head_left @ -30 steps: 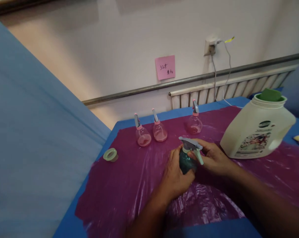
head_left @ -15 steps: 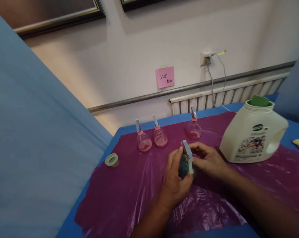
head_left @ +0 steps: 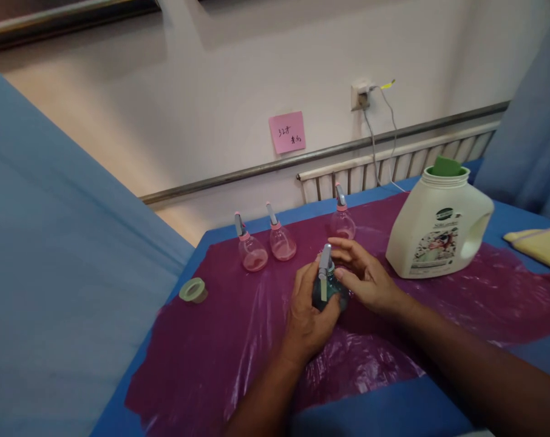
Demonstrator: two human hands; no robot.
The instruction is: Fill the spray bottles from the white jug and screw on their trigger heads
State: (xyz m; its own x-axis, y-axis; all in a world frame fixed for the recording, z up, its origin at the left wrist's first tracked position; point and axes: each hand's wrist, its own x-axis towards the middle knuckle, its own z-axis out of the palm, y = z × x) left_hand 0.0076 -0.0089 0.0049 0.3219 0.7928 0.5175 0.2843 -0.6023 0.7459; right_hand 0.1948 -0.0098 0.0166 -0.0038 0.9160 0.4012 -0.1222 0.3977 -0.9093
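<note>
My left hand [head_left: 309, 309] is wrapped round the dark green, rounded body of a spray bottle [head_left: 328, 297]. The bottle stands upright on the purple plastic sheet, its grey trigger head pointing toward me. At the right of its neck, my right hand [head_left: 370, 276] is curled with thumb and fingers about the collar; part of that contact is hidden. Behind are three clear spray bottles with pink collars and pink liquid: one at the left [head_left: 253, 252], one beside it [head_left: 283, 243] and one farther right [head_left: 343, 224].
A large cream detergent jug [head_left: 420, 237] with a green piece in its mouth stands to the right. A small pale green cup [head_left: 193, 291] sits at the left. A folded yellow cloth [head_left: 539, 246] lies at the right edge. A blue curtain [head_left: 51, 243] hangs along the left.
The view has shifted, so the scene sits farther left and higher. The spray head has turned to a straighter angle, and my right hand's fingers look more spread around the neck.
</note>
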